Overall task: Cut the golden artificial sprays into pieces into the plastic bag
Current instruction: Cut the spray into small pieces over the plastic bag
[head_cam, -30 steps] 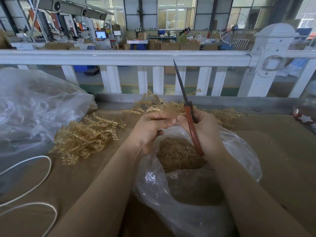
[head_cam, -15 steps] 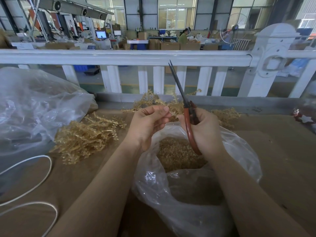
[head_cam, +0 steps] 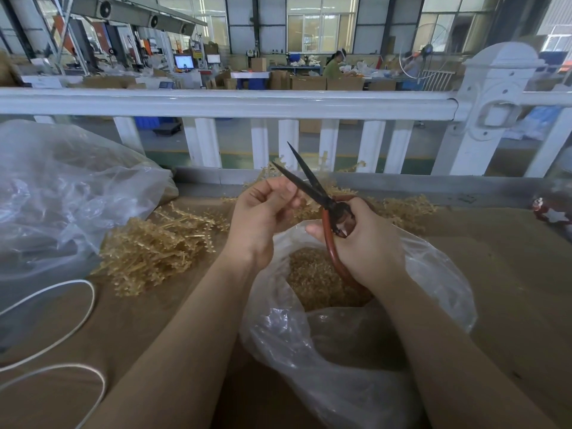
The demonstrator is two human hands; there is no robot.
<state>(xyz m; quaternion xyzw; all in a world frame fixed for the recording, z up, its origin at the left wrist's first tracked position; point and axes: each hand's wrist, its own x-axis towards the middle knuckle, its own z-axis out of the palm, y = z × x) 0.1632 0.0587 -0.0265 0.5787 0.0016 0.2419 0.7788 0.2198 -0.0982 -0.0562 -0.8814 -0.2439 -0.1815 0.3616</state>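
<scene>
My right hand (head_cam: pixel 368 243) grips red-handled scissors (head_cam: pixel 312 188) whose dark blades stand spread apart, tips pointing up and left. My left hand (head_cam: pixel 263 215) pinches a small piece of golden spray (head_cam: pixel 305 205) right beside the blades, most of it hidden by my fingers. Both hands hover over an open clear plastic bag (head_cam: pixel 433 274) holding a heap of cut golden pieces (head_cam: pixel 309 274). A pile of uncut golden sprays (head_cam: pixel 154 246) lies on the brown table to the left. More sprays (head_cam: pixel 402 209) lie behind my hands.
A large crumpled clear bag (head_cam: pixel 68 193) fills the left side. A white cord (head_cam: pixel 77 320) loops at the lower left. A white railing (head_cam: pixel 247 102) runs along the table's far edge. A red ornament with a white star (head_cam: pixel 554 212) sits at the right.
The scissor blades, shut and upright a second ago, have opened and tilted left. My left hand has risen toward the blades with the spray piece.
</scene>
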